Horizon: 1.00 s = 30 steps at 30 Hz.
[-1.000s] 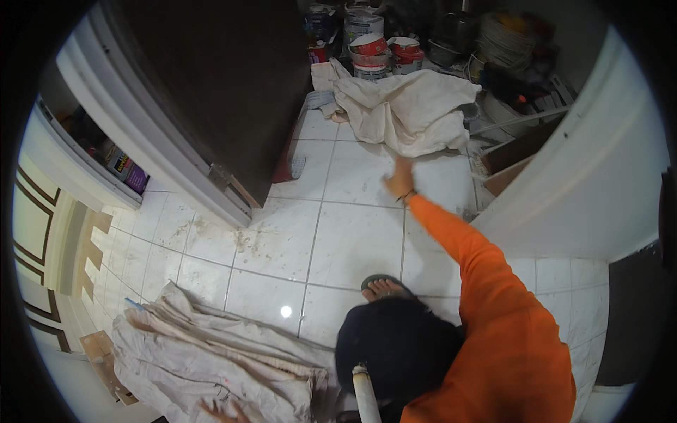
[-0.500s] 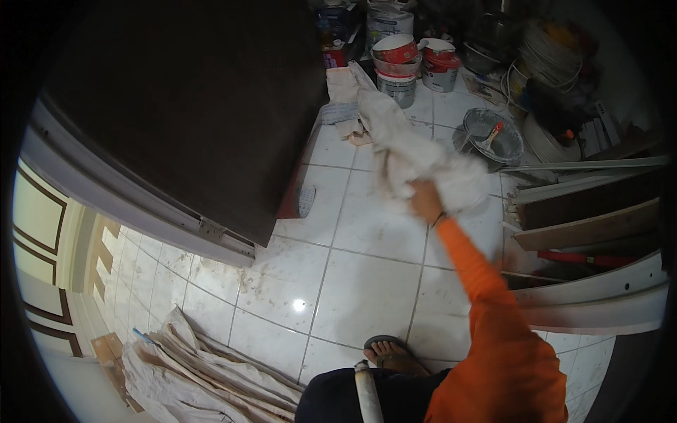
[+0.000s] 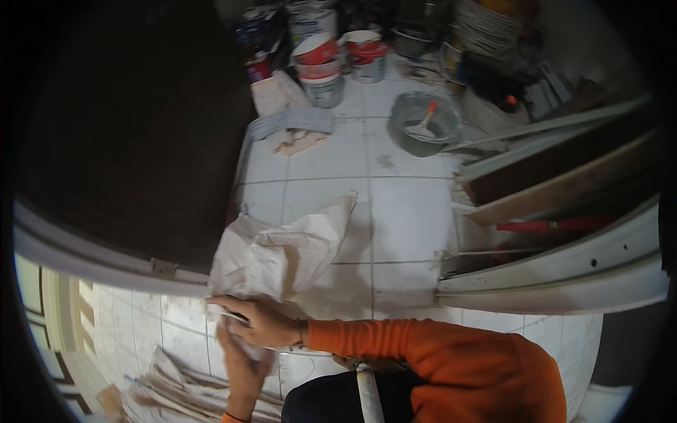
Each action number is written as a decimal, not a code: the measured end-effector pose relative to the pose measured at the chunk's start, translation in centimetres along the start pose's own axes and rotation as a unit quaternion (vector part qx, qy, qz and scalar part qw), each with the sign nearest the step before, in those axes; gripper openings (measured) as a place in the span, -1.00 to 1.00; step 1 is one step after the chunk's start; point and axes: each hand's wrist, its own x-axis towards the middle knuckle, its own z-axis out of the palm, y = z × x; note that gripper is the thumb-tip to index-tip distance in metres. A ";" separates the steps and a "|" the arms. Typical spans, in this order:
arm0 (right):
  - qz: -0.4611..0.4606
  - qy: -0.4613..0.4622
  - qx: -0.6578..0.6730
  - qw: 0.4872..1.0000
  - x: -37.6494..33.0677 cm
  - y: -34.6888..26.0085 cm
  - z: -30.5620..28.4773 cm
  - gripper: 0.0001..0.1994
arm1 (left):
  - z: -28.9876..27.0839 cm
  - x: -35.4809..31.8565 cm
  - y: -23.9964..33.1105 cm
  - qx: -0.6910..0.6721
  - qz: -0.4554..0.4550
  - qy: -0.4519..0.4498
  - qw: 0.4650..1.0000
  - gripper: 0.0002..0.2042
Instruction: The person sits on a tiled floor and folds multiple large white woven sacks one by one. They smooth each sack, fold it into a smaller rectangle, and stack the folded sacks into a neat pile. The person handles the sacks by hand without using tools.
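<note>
- Now the person's right hand point(image 3: 261, 321) has its fingers closed on the near edge of the off-white cloth point(image 3: 254, 250)
- The left hand point(image 3: 243, 370) sits just nearer; its grip cannot be told
- The cloth spreads beyond both hands, right of the dark door point(image 3: 134, 134)
- Far right, a paintbrush point(image 3: 430, 109) rests in a grey basin point(image 3: 416, 145)

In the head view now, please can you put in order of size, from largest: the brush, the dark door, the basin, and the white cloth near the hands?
1. Door
2. White cloth
3. Basin
4. Brush

The cloth looks nearer than the basin, so this ranks picture size only.
</note>
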 end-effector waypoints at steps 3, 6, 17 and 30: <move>-0.077 0.027 0.059 0.995 1.9 -2.6 -3.1 -0.26 | -3.3 3.7 -0.5 -0.073 -0.067 0.042 0.994 -0.45; -0.230 0.094 -0.042 0.968 2.0 -3.9 -4.1 -0.10 | -8.3 7.0 -1.3 -0.188 -0.013 0.169 0.967 -0.51; -0.382 0.312 -0.298 0.818 9.9 -12.6 -3.0 0.13 | -28.9 16.5 7.4 -0.737 0.122 -0.161 0.645 -0.69; -0.572 -0.216 -0.215 0.762 17.1 -38.0 10.3 -0.40 | -37.4 -4.4 18.3 0.105 0.176 0.268 0.941 -0.44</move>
